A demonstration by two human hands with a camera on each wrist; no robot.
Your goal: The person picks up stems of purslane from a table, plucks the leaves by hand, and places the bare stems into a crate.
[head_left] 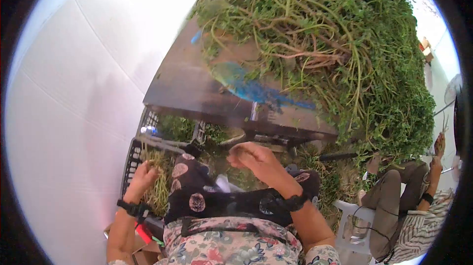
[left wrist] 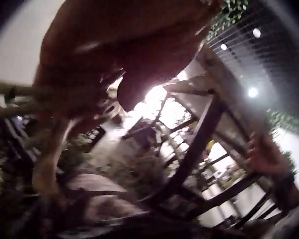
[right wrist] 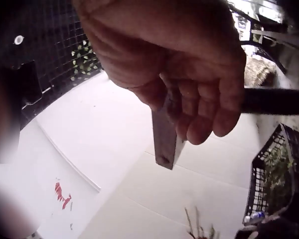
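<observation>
My left hand point(head_left: 142, 182) is low at the left beside a black slatted crate point(head_left: 132, 164). It pinches a few pale green plant stems point(left wrist: 12, 99), which stick out past the fingers in the left wrist view. Loose stems point(head_left: 158, 178) lie in the crate just right of this hand. My right hand point(head_left: 258, 161) hovers over my lap in front of the table, its fingers point(right wrist: 202, 124) loosely bent and nothing visible between them. Ahead, a large heap of leafy green plants point(head_left: 340, 43) covers much of the dark table point(head_left: 182, 87).
A blue and green object point(head_left: 241, 82) lies on the table, partly under the plants. A white wall point(head_left: 84, 77) runs along the left. More greenery point(head_left: 177, 127) sits under the table. Another person point(head_left: 419, 220) sits at the right beside a white plastic stool point(head_left: 357, 220).
</observation>
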